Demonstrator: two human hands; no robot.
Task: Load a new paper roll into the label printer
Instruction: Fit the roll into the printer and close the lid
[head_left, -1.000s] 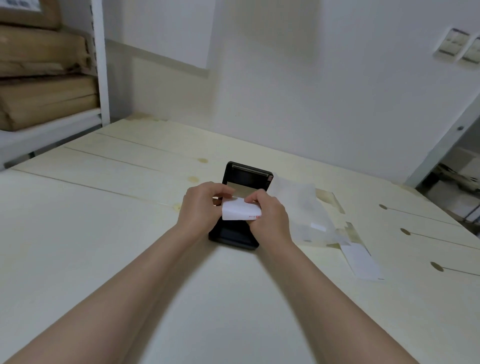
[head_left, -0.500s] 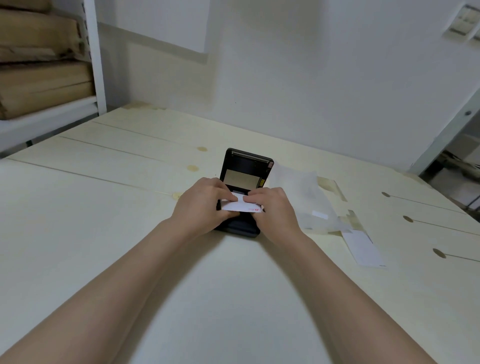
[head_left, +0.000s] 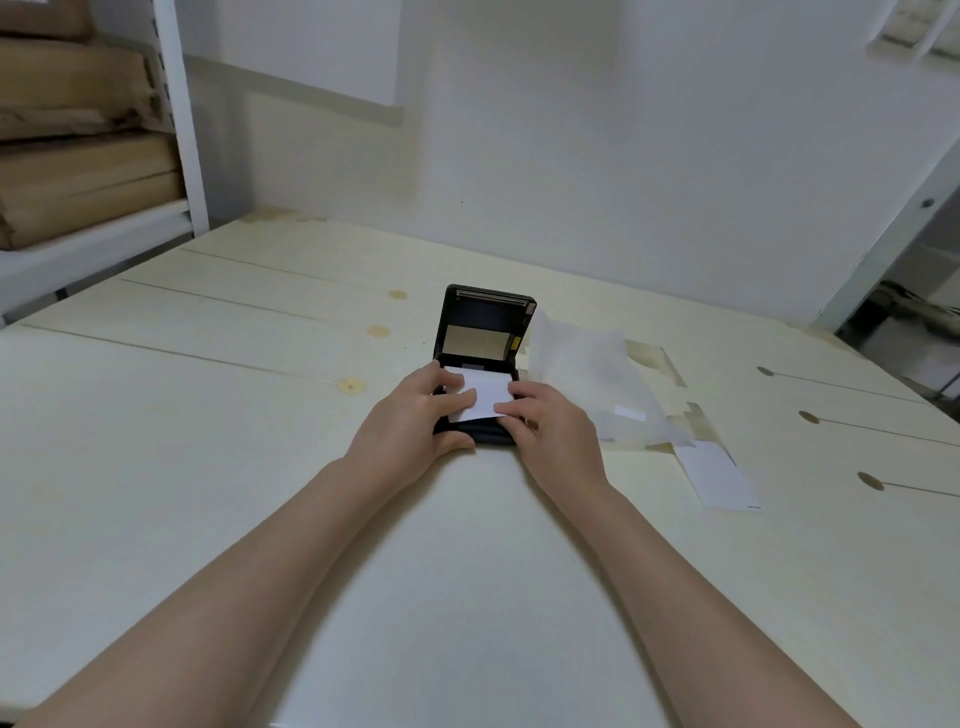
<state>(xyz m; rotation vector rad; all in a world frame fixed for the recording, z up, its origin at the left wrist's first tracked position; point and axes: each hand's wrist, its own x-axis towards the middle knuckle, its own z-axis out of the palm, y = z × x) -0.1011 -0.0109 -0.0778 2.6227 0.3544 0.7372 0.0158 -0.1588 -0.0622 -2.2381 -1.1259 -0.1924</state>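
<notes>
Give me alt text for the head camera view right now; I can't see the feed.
Both hands, left hand and right hand, press a white paper strip flat over the black label printer, whose lid stands open, on a pale wooden table. Translucent wrapping and a white slip lie to the right.

- The table (head_left: 208, 415) is pale wood, matt, with visible knots and plank seams.
- The printer (head_left: 485, 332) looks like black plastic, faintly glossy, with a shiny metal strip along the top edge of its raised lid.
- The paper (head_left: 480, 397) under both hands is plain white and matt.
- The wrapper (head_left: 582, 364) beside it is thin, translucent and creased.
- The strip (head_left: 719, 480) is smooth white paper.
- The shelf (head_left: 179, 114) post is white painted metal; the boxes (head_left: 78, 182) on it are rough brown cardboard.
</notes>
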